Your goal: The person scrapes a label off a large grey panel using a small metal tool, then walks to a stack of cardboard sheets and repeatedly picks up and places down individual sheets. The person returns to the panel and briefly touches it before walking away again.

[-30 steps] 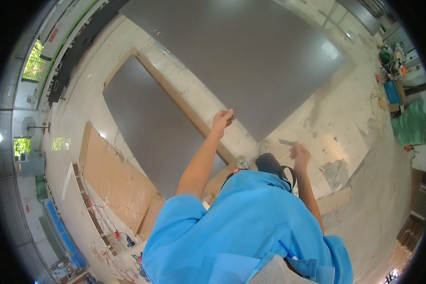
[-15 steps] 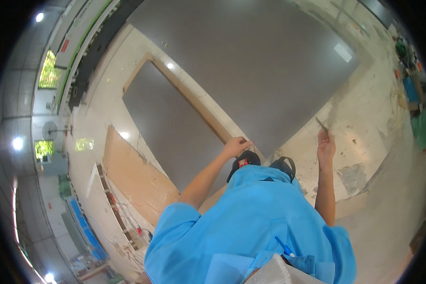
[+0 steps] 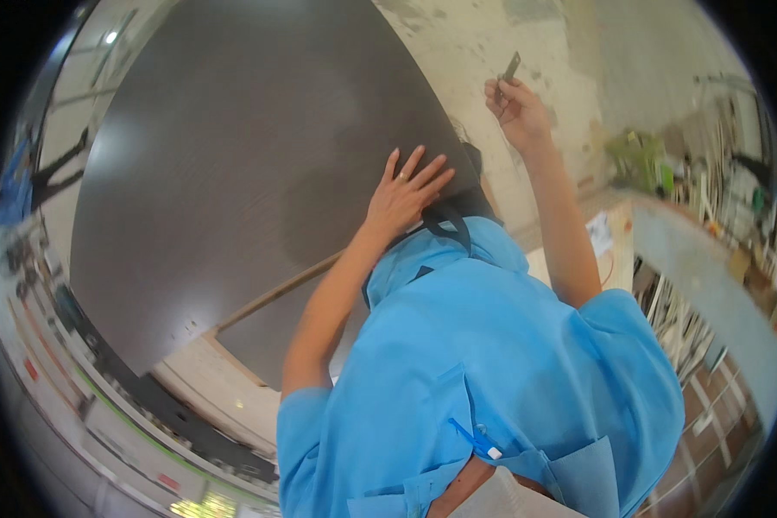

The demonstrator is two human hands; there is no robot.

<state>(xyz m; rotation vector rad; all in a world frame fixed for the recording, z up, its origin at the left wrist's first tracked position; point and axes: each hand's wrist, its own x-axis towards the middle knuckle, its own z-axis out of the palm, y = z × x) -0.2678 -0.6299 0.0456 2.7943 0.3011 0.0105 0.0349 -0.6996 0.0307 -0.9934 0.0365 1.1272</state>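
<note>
My left hand lies on the large dark grey-brown panel, palm down with its fingers spread, near the panel's right edge. A ring shows on one finger. Raised over the pale floor to the right of the panel is my right hand, its fingers closed round a slim utility knife. The knife's slanted tip points up and away from me, apart from the panel. A smaller dark panel with a light brown edge lies beside the large one, partly hidden by my left arm.
A long machine with a green stripe runs along the lower left. Someone in blue appears at the far left rim. On the right are a green heap, a wooden board and several stacked pale strips.
My view has swung to the right. My left hand has gone from the panels' near corner to lying flat on the large panel. My right hand has risen with the utility knife.
</note>
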